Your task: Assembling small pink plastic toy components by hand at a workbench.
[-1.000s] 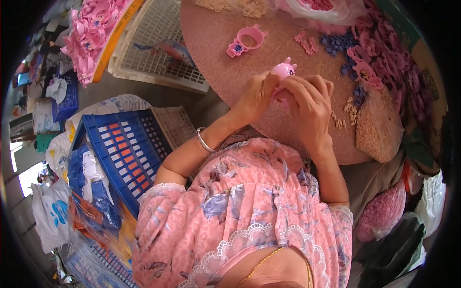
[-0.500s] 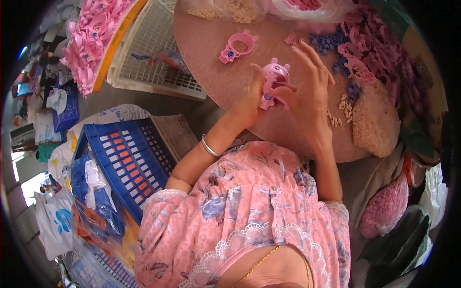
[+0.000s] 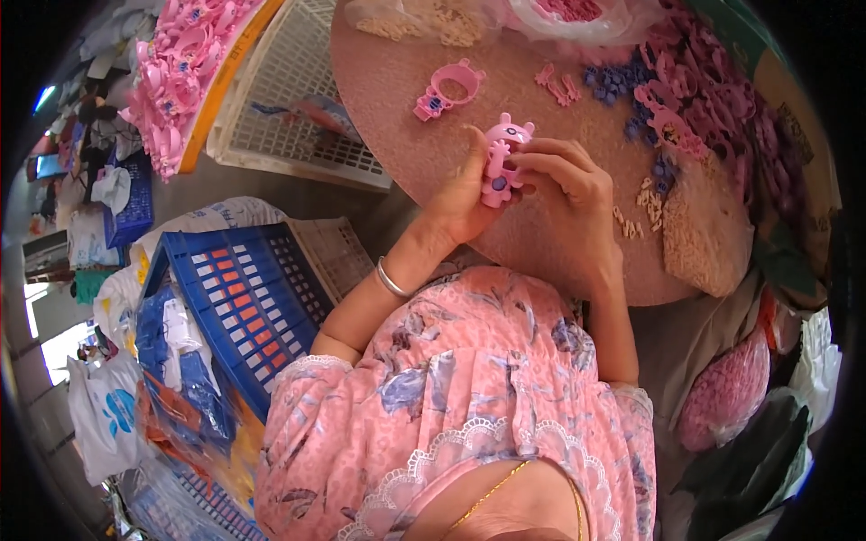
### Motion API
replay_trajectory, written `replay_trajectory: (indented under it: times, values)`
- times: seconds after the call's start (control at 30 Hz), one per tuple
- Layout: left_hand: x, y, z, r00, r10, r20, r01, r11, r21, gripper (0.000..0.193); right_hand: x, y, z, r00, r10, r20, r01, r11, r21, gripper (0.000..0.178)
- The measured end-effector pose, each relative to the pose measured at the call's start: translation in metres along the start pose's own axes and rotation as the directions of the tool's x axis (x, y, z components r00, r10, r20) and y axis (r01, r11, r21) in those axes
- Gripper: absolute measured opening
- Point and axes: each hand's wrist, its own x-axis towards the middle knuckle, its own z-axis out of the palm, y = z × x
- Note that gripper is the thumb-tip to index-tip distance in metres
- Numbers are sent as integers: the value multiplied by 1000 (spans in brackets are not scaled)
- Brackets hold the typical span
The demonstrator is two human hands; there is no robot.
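A pink plastic toy piece (image 3: 499, 171) with two rounded ears and a blue round part is held upright over the table. My left hand (image 3: 458, 200) is closed around its left side, thumb along the edge. The curled fingers of my right hand (image 3: 577, 194) press at the toy's right side; whether they pinch a smaller part there is hidden. A similar pink eared piece with a round opening (image 3: 434, 104) lies on the table beyond my left hand. Small pink parts (image 3: 569, 91) rest beyond my right hand.
On the round brown table (image 3: 397, 135), small blue parts (image 3: 613, 81), beige parts (image 3: 648, 206), a clear bag of beige parts (image 3: 708, 239) and a heap of pink pieces (image 3: 695, 72) sit at the right. A white crate (image 3: 298, 164) and a blue basket (image 3: 194, 270) stand left.
My right hand has come down and left onto the toy, its fingers curling from spread. The small pink parts behind it now show fully. My left hand has turned the toy slightly.
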Motion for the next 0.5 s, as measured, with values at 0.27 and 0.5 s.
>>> replay_trajectory:
  times: [0.27,0.5]
  values:
    - [-3,-7,13,993,86,-80,-79,994,80,68,1,2,13,995,57,-79,-66,991,-116,33]
    - [-4,0,31,977,45,-208,-37,998,41,68,-7,11,17,915,332,-229,-272,927,256,29]
